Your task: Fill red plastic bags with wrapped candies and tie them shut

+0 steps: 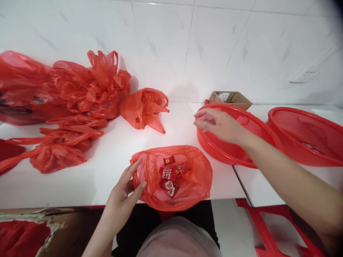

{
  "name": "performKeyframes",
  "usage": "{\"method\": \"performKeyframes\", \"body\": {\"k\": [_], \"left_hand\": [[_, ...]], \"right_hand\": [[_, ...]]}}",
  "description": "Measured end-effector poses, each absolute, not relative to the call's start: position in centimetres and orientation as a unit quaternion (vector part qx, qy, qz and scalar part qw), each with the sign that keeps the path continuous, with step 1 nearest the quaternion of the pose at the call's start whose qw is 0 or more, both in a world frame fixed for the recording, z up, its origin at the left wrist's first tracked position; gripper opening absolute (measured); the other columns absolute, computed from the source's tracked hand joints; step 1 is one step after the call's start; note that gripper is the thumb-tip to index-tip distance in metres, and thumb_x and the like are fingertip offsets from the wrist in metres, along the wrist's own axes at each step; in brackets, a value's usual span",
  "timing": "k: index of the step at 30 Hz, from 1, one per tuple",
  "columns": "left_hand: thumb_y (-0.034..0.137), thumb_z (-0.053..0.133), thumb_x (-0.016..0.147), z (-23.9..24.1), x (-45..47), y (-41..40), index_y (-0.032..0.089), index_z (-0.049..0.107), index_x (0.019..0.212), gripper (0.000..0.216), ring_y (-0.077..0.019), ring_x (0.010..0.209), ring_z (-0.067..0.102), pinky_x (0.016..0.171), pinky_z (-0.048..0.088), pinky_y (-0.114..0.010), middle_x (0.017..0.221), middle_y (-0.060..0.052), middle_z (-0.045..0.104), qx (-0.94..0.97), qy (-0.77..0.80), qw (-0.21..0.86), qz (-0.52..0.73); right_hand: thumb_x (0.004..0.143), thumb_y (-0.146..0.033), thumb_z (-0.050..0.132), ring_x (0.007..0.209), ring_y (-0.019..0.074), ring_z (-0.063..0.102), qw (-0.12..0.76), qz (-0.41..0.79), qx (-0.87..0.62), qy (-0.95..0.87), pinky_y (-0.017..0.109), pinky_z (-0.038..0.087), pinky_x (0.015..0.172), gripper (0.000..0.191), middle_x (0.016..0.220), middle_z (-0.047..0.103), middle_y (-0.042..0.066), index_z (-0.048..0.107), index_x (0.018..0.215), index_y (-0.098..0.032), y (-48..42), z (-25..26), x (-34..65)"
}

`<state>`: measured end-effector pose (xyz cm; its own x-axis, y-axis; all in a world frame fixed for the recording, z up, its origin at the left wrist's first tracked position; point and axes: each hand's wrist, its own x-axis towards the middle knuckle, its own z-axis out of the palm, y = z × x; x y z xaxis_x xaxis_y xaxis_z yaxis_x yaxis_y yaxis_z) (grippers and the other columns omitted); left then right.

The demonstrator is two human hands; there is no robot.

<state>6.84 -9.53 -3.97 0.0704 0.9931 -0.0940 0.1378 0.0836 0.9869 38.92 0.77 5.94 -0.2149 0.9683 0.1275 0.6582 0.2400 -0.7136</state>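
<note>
An open red plastic bag [187,185] lies at the near edge of the white table [107,178], with several red wrapped candies [169,177] inside. My left hand [125,189] grips the bag's left rim, thumb and fingers pinching the plastic. My right hand [217,125] hovers over the left rim of a red mesh basket [235,150], fingers loosely bent and pointing left; I see nothing held in them.
Several filled or crumpled red plastic bags [80,89] pile at the left and back, one smaller bag [144,107] near the middle. A second red basket [305,135] sits at right, a small cardboard box [230,99] by the tiled wall. A red stool frame [268,225] stands below.
</note>
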Motion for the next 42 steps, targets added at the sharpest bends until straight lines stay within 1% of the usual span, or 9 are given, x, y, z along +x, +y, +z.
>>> {"method": "performKeyframes", "body": {"k": [3, 7, 12, 16, 23, 29, 34, 37, 42], "left_hand": [[0.038, 0.070, 0.081, -3.7, 7.4, -9.7, 0.035, 0.035, 0.148, 0.076, -0.0280, 0.111, 0.064, 0.085, 0.059, -0.036, 0.147, -0.007, 0.047, 0.499, 0.528, 0.523, 0.445], [0.037, 0.074, 0.078, -3.5, 8.0, -9.7, 0.043, 0.030, 0.148, 0.083, -0.0276, 0.108, 0.065, 0.078, 0.062, -0.034, 0.148, -0.004, 0.046, 0.473, 0.523, 0.521, 0.480], [0.039, 0.077, 0.073, -3.5, 8.1, -9.7, 0.042, 0.030, 0.148, 0.088, -0.0277, 0.103, 0.067, 0.076, 0.062, -0.036, 0.147, -0.007, 0.046, 0.462, 0.531, 0.523, 0.481], [0.041, 0.074, 0.076, -2.7, 8.5, -9.9, 0.041, 0.029, 0.149, 0.086, -0.0271, 0.108, 0.064, 0.079, 0.061, -0.033, 0.148, -0.006, 0.045, 0.442, 0.548, 0.523, 0.480], [0.042, 0.069, 0.081, -1.9, 9.3, -9.9, 0.035, 0.024, 0.151, 0.084, -0.0300, 0.123, 0.055, 0.088, 0.058, -0.034, 0.145, -0.009, 0.047, 0.457, 0.549, 0.511, 0.478], [0.038, 0.071, 0.080, -3.0, 9.0, -10.0, 0.039, 0.035, 0.146, 0.076, -0.0301, 0.123, 0.056, 0.085, 0.060, -0.033, 0.146, -0.005, 0.048, 0.466, 0.530, 0.511, 0.490], [0.041, 0.074, 0.076, -4.2, 7.5, -10.0, 0.040, 0.039, 0.144, 0.077, -0.0289, 0.109, 0.065, 0.080, 0.062, -0.033, 0.141, -0.005, 0.055, 0.460, 0.547, 0.497, 0.492], [0.042, 0.075, 0.075, -4.2, 7.7, -9.5, 0.039, 0.040, 0.144, 0.078, -0.0303, 0.116, 0.061, 0.084, 0.061, -0.033, 0.140, -0.004, 0.056, 0.456, 0.558, 0.495, 0.486], [0.043, 0.076, 0.073, -4.1, 8.9, -8.2, 0.037, 0.040, 0.144, 0.081, -0.0303, 0.113, 0.063, 0.086, 0.060, -0.035, 0.136, -0.005, 0.059, 0.466, 0.553, 0.493, 0.484]], "right_hand": [[0.091, -0.045, 0.049, 0.103, 0.0200, 0.056, 0.200, 0.135, -0.681, -0.691, 0.036, 0.038, 0.087, 0.047, 0.122, 0.060, 0.014, 0.053, 0.127, -0.016, 3.5, 5.6, 45.5], [0.080, -0.030, 0.065, 0.096, 0.0215, 0.056, 0.053, 0.177, -0.742, -0.644, 0.034, 0.037, 0.082, 0.054, 0.120, 0.058, 0.022, 0.052, 0.128, -0.009, 4.9, 2.5, 52.5], [0.064, -0.005, 0.068, 0.079, 0.0174, 0.057, 0.000, 0.273, -0.724, -0.634, 0.028, 0.039, 0.069, 0.034, 0.095, 0.064, 0.011, 0.061, 0.095, -0.015, 5.0, -1.1, 55.0], [0.065, -0.005, 0.063, 0.064, 0.0145, 0.054, -0.015, 0.348, -0.688, -0.637, 0.027, 0.040, 0.060, 0.022, 0.077, 0.061, 0.004, 0.056, 0.081, -0.018, 5.1, -0.3, 53.4], [0.087, -0.036, 0.056, 0.076, 0.0138, 0.062, 0.263, 0.403, -0.476, -0.736, 0.030, 0.051, 0.073, 0.023, 0.096, 0.064, 0.003, 0.055, 0.106, -0.024, -0.3, 5.7, 41.6], [0.090, -0.042, 0.056, 0.123, 0.0224, 0.054, 0.241, 0.194, -0.493, -0.813, 0.042, 0.044, 0.103, 0.038, 0.144, 0.048, 0.002, 0.059, 0.127, -0.034, -5.2, 5.3, 37.5], [0.092, -0.041, 0.054, 0.114, 0.0256, 0.061, 0.314, 0.066, -0.687, -0.652, 0.047, 0.049, 0.095, 0.032, 0.122, 0.066, 0.003, 0.063, 0.121, -0.030, -10.1, 0.9, 43.4], [0.092, -0.030, 0.055, 0.110, 0.0237, 0.063, 0.360, 0.019, -0.660, -0.658, 0.047, 0.048, 0.096, 0.022, 0.117, 0.069, 0.003, 0.068, 0.109, -0.030, -13.7, -3.1, 43.8], [0.088, -0.012, 0.052, 0.105, 0.0233, 0.065, 0.396, -0.080, -0.634, -0.659, 0.052, 0.042, 0.101, 0.031, 0.113, 0.071, 0.003, 0.067, 0.109, -0.030, -16.2, -6.7, 39.8]]}}
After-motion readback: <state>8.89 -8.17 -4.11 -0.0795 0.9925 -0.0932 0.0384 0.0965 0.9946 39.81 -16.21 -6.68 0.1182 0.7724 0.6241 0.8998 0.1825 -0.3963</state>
